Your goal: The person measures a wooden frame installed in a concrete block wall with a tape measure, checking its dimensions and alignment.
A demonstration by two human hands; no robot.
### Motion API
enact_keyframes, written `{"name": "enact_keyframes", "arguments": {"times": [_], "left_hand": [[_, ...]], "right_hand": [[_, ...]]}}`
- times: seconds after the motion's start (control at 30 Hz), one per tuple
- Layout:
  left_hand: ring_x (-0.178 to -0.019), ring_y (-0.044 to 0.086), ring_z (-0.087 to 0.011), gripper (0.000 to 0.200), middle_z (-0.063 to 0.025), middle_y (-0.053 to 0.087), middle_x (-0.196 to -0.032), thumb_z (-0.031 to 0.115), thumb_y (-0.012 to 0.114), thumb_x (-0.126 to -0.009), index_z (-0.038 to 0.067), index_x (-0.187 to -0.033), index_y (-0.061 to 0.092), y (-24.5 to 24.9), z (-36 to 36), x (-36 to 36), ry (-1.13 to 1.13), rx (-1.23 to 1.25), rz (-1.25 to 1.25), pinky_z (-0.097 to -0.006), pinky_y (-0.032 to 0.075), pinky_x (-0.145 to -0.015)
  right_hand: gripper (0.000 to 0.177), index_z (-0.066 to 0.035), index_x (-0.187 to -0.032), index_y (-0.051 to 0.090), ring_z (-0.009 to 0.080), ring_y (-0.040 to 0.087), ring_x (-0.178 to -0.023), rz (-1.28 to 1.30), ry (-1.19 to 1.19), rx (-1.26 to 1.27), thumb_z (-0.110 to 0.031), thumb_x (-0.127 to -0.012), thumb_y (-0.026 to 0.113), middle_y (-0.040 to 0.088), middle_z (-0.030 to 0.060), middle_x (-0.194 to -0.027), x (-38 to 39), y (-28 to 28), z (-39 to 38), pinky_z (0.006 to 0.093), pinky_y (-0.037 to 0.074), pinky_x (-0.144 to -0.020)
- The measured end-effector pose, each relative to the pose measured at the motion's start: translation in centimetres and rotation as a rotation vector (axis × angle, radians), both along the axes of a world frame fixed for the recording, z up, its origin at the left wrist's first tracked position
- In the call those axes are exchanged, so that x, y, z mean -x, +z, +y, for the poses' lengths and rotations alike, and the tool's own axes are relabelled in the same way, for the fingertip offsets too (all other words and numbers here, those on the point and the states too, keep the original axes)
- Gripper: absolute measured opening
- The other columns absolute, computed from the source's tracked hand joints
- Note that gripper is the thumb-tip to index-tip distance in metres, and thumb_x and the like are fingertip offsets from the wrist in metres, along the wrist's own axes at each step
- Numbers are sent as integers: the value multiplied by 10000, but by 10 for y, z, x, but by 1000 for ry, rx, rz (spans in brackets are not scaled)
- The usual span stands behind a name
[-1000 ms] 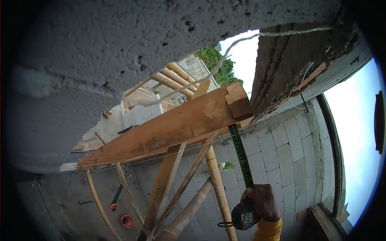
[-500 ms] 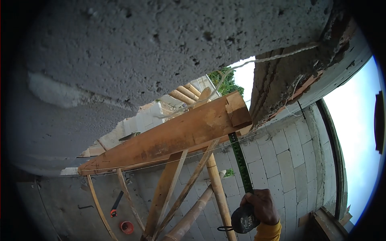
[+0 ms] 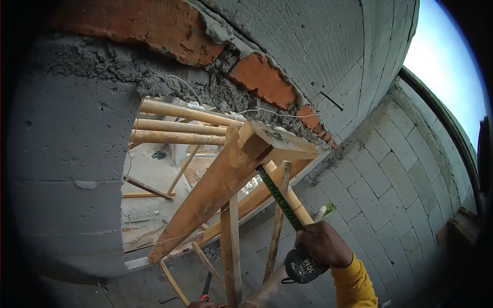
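Note:
My right hand (image 3: pixel 328 243), in a yellow sleeve, is closed around a black tape measure (image 3: pixel 303 267) marked 10M. Its dark green blade (image 3: pixel 280 197) runs out up and left. The blade's far end meets the lower edge of a long wooden plank (image 3: pixel 205 199) near a block-like wooden end piece (image 3: pixel 255 142). At the bottom edge a small part of what appears to be my left hand (image 3: pixel 200 305) shows; its fingers are hidden.
Wooden props (image 3: pixel 230 246) and a bamboo pole (image 3: pixel 300 205) stand below the plank. A grey block wall (image 3: pixel 77 149) fills the left, with broken red brick (image 3: pixel 264 81) above. Bamboo poles (image 3: pixel 179 136) cross the opening behind. A saw (image 3: pixel 206 287) lies below.
My view has swung, showing the plank's end, the brickwork and the opening behind it. My right hand still grips the tape measure, blade extended. Part of a hand has appeared at the bottom edge.

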State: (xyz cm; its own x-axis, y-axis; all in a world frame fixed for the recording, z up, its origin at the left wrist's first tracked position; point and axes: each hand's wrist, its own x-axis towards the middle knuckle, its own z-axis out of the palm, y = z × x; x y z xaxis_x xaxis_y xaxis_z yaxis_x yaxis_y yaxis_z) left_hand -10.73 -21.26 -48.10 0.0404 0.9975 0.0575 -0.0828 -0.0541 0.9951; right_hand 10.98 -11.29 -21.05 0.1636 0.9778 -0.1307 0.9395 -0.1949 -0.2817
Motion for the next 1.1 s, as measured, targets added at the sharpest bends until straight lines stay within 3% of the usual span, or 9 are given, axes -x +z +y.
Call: {"name": "enact_keyframes", "arguments": {"times": [0.17,0.27,0.3,0.43,0.47,0.5,0.57,0.83,1.1], "left_hand": [[-818,645,-221,98,-139,661,-878,69,620,-917,-22,-953,634,118,86,48,392,-457,88,-329,499,-770],[-835,705,-254,192,-173,698,-956,47,684,-871,-36,-1042,657,192,132,66,358,-966,209,-339,554,-759],[-855,653,-218,104,-139,677,-915,1,608,-896,-14,-985,660,228,141,57,337,-1046,163,-335,514,-783],[-735,669,-230,79,-129,671,-815,28,662,-874,-30,-926,674,339,220,18,153,-1542,285,-331,522,-694],[-827,687,-259,157,-160,698,-908,58,653,-881,-7,-1020,687,362,235,3,127,-1533,417,-362,537,-743],[-863,723,-277,141,-151,731,-887,126,629,-892,40,-851,733,384,244,-10,136,-1513,550,-371,579,-839],[-991,703,-276,215,-143,717,-1117,150,615,-912,40,-1056,731,420,264,-30,48,-1480,721,-385,550,-922],[-995,701,-274,218,-140,718,-1117,146,611,-907,44,-1059,731,426,295,-46,-65,-1420,953,-384,543,-929],[-999,699,-272,222,-137,719,-1117,142,607,-903,49,-1061,732,410,296,-38,-95,-1454,951,-384,535,-937]], "right_hand": [[304,48,-742,682,386,635,-625,-5,70,-63,-169,-905,546,636,237,-679,-9,-1,1,435,512,-662],[268,55,-785,699,180,577,-525,52,111,-65,-163,-877,575,622,119,-623,-20,-4,2,342,494,-557],[268,57,-784,698,183,579,-526,53,110,-68,-162,-876,573,624,120,-624,-22,-4,2,341,495,-559],[270,60,-779,694,188,590,-539,59,128,-60,-156,-875,564,631,127,-630,-28,-7,4,339,496,-568],[269,60,-777,694,188,594,-544,63,135,-59,-154,-876,562,633,129,-632,-30,-10,5,338,496,-571],[268,59,-776,694,188,596,-548,57,108,-50,-150,-875,558,633,131,-633,-26,-9,6,338,495,-572],[266,56,-772,695,187,601,-558,31,51,-31,-142,-875,551,634,136,-635,-13,1,3,336,492,-575],[207,38,-798,694,225,597,-553,-12,-30,-19,-91,-882,557,638,146,-674,-3,-2,4,335,482,-563],[229,31,-786,701,142,537,-511,-85,-1,-102,-112,-915,578,601,102,-609,-5,-11,-1,305,439,-516]]}}
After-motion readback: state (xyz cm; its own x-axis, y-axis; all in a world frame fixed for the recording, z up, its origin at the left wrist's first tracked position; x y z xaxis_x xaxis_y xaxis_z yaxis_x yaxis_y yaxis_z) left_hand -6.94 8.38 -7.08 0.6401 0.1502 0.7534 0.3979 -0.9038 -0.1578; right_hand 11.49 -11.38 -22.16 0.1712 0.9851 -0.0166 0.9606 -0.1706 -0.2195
